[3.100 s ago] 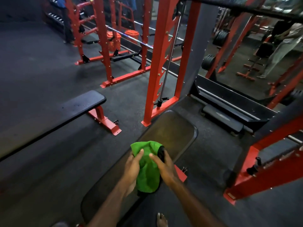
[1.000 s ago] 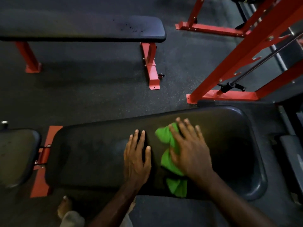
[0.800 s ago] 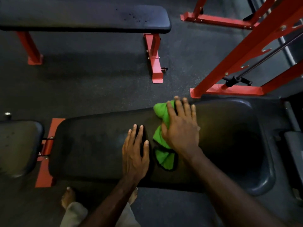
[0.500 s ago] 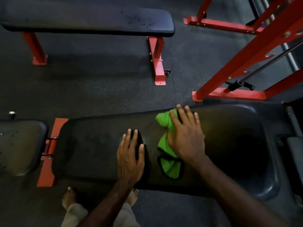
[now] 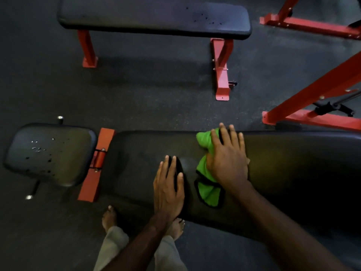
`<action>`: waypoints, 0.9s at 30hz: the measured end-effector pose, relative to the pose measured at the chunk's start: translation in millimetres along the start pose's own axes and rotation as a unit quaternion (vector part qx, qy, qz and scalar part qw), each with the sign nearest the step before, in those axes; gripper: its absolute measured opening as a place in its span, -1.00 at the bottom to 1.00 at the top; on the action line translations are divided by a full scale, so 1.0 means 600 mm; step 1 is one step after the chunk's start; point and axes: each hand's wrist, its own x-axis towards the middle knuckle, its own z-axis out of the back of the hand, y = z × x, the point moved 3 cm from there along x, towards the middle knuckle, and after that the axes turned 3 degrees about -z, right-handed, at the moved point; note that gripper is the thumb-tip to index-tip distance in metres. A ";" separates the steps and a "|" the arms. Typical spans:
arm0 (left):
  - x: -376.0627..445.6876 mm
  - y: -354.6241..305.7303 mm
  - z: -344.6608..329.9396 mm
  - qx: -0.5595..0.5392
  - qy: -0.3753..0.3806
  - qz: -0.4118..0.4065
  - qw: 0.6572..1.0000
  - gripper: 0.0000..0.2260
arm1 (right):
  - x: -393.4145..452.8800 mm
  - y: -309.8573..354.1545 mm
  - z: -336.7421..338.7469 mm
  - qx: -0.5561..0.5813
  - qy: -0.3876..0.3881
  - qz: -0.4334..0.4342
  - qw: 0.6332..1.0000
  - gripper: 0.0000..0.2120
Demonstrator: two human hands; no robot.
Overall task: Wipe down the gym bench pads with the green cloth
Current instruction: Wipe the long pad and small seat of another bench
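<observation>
Bare feet and light trouser legs sat at the bottom edge, right against the near side of the long back pad. Left hand lay flat on that pad, palm down, fingers straight and close together, holding nothing. Right hand was just beside it, pressing the green cloth onto the pad, fingers straight and slightly spread, tips reaching the pad's far edge. Cloth was bunched under the palm; a black-trimmed corner stuck out toward the near edge, another fold poked out by the index finger at the far edge. Seat pad was to the left, split from the back pad by a red frame bracket, its surface pitted. Past that, dark floor, then a flat bench on red legs. Red rack uprights stood far right.
</observation>
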 end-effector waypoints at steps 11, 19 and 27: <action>0.011 0.112 0.066 -0.001 -0.008 0.054 0.998 -0.47 | -0.070 0.117 -0.081 -0.016 0.057 0.127 0.990 -0.38; 0.061 0.185 0.086 -0.020 0.006 0.068 0.997 -0.47 | 0.013 0.280 -0.152 0.012 0.069 0.118 0.991 -0.33; 0.072 0.265 0.122 -0.038 0.016 0.083 0.996 -0.46 | 0.031 0.319 -0.178 -0.008 0.083 0.124 0.989 -0.34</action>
